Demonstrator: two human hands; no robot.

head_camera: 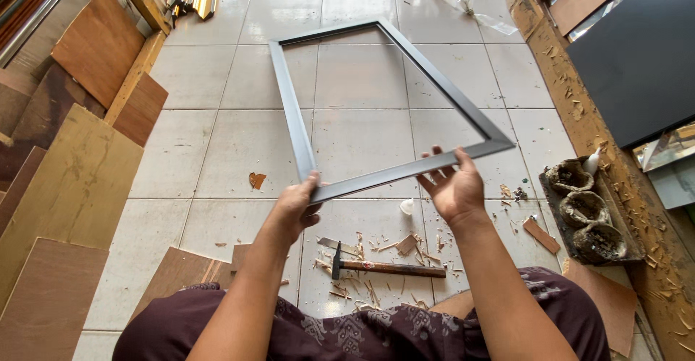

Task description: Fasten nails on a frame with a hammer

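Frame: grey and empty (376, 100), held up above the tiled floor (195, 144), near edge toward the body.
Left hand: (295, 205) wrapped tight around the near left corner of the frame.
Right hand: (455, 187) fingers open and spread, pressed flat under the near edge close to the right corner.
Hammer: (384, 267) lying on the floor among wood chips (413, 245), below the hands.
Boards: brown wood (72, 180), stacked at the left.
Tray: dark (586, 212), at the right with three round lumps.
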